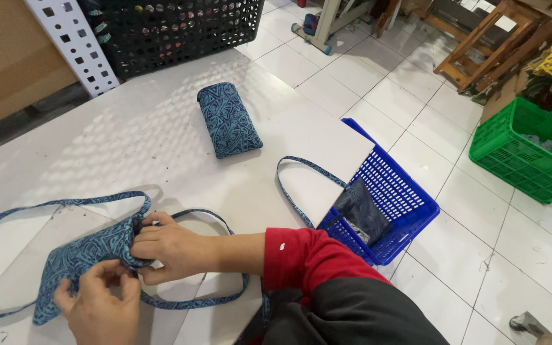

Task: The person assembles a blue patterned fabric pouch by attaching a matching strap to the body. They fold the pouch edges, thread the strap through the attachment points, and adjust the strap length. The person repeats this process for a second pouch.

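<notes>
Left strap: a long loop of the blue patterned strap [39, 206] is laid across the surface towards its left edge, flat and slack.
Left hand: the left hand [100, 306] is placed at the near edge of the surface, on the near side of the blue patterned bag; its fingers [117, 273] are curled and pinched on the fabric.
Blue patterned bag: the blue patterned bag [78, 262] is spread flat near the near-left corner of the surface, between the two hands, with its straps trailing out to both sides.
Right hand: the right hand [170, 246] is laid on the right end of the bag; its fingers [143, 237] are closed on the bunched cloth at the bag's mouth. A red sleeve [305, 255] is worn above the wrist.
Folded bag: a folded bag [228, 119] of the same blue print is set well apart from the hands, near the middle of the surface towards its far edge.
Black crate: a black crate [174, 29] is stood at the far edge of the surface.
Second strap: another blue strap [298, 188] is draped over the right edge of the surface.
Blue basket: a blue basket [391, 198] is placed on the white tiled floor [480, 243], just beside the right edge.
Green basket: a green basket [525, 150] is stood on the floor, far to the right.
</notes>
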